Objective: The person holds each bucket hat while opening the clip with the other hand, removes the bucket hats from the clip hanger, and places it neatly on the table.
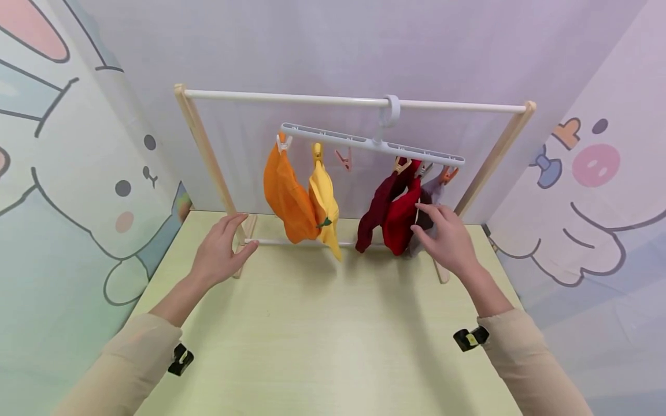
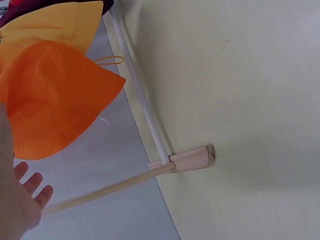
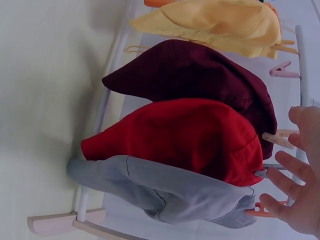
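Observation:
A white clip hanger (image 1: 343, 138) hangs by its hook from a rack's white rod (image 1: 291, 99), its right end lower than its left. Clipped under it are an orange bucket hat (image 1: 286, 196), a yellow hat (image 1: 324, 196), a maroon hat (image 1: 378, 205), a red hat (image 1: 400, 222) and a grey hat (image 3: 170, 187). A pink clip (image 1: 346, 159) in the middle holds nothing. My left hand (image 1: 215, 251) is beside the rack's left post, fingers extended and holding nothing. My right hand (image 1: 447, 238), fingers spread, is in front of the grey hat; it grips nothing.
The rack has wooden side posts (image 1: 206, 147) and feet (image 2: 192, 159) on a pale yellow table (image 1: 322, 341). A lower white rod (image 2: 140, 95) joins the feet. Cloth walls (image 1: 333, 46) stand behind and at both sides, with cartoon animals on the side ones.

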`<state>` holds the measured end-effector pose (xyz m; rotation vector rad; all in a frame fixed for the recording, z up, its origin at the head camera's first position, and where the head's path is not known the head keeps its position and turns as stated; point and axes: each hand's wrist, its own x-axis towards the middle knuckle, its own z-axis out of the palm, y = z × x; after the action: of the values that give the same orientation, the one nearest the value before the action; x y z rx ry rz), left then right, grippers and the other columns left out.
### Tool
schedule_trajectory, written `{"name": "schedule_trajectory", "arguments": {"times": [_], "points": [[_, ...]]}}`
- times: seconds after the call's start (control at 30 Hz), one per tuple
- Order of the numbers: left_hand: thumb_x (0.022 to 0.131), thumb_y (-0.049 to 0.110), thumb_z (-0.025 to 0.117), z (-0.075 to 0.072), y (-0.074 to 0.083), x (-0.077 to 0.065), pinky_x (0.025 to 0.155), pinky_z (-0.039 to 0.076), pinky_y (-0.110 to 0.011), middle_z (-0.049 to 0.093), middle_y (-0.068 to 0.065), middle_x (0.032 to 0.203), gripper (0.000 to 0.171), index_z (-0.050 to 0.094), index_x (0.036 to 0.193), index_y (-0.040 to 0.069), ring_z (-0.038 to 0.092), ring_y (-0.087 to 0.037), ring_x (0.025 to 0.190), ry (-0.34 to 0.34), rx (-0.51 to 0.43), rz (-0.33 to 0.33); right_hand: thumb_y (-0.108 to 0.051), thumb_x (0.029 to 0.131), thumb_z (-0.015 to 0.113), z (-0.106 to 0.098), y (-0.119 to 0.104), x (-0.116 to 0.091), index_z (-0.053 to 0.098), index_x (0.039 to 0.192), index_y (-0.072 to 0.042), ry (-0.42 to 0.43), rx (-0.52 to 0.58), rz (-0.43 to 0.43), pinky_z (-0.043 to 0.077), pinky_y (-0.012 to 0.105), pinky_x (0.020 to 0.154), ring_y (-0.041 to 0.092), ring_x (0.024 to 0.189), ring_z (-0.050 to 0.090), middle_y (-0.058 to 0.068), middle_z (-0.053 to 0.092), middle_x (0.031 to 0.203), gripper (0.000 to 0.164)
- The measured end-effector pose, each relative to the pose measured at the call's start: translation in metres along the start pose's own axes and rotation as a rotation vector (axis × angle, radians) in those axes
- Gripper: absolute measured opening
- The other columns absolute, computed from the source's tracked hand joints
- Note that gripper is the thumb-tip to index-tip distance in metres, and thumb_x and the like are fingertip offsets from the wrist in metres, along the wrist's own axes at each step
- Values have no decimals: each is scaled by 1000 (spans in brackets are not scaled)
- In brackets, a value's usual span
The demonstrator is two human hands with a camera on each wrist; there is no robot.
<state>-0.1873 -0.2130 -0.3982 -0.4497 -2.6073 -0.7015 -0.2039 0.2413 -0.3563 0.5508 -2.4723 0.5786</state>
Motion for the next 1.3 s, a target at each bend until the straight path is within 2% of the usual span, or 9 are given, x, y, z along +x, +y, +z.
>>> {"name": "schedule_trajectory", "arguments": {"times": [0.27, 0.5, 0.7, 0.87, 1.13, 1.3], "points": [[85, 33, 61, 3, 5, 8, 81, 42, -53, 49, -16, 121, 55, 44, 131, 8, 48, -35, 108, 28, -14, -42, -21, 83, 66, 5, -6, 8, 55, 123, -7, -41, 2, -8, 45, 47, 79, 32, 99, 54, 15, 58, 111, 44], [87, 34, 58, 6, 5, 17, 85, 40, -53, 50, -16, 123, 53, 45, 130, 8, 48, -35, 110, 34, -56, -99, -23, 83, 66, 9, -11, 17, 56, 123, -9, -55, -10, -9, 46, 45, 79, 30, 98, 54, 13, 57, 112, 43], [86, 32, 59, 8, 6, 22, 82, 42, -50, 51, -15, 121, 52, 47, 129, 6, 50, -32, 105, 53, -90, -121, -26, 83, 66, 12, -16, 24, 57, 122, -10, -82, -27, -7, 47, 45, 78, 31, 96, 55, 14, 57, 113, 43], [87, 32, 58, 8, 9, 29, 84, 41, -50, 51, -15, 122, 51, 47, 129, 6, 50, -32, 108, 46, -110, -156, -26, 83, 65, 15, -21, 29, 56, 123, -11, -101, -27, -5, 47, 47, 80, 31, 99, 55, 14, 57, 114, 43], [87, 31, 58, 9, 16, 44, 84, 44, -47, 51, -16, 125, 50, 49, 128, 4, 52, -33, 108, 61, -209, -206, -28, 84, 64, 22, -30, 42, 56, 123, -14, -121, -42, -28, 48, 42, 70, 27, 94, 56, 11, 56, 115, 42], [87, 31, 59, 11, 18, 51, 85, 45, -47, 51, -16, 126, 50, 49, 127, 3, 53, -34, 107, 60, -228, -220, -29, 85, 64, 25, -38, 51, 56, 123, -13, -143, -36, -50, 46, 43, 79, 27, 99, 54, 11, 55, 117, 42]]}}
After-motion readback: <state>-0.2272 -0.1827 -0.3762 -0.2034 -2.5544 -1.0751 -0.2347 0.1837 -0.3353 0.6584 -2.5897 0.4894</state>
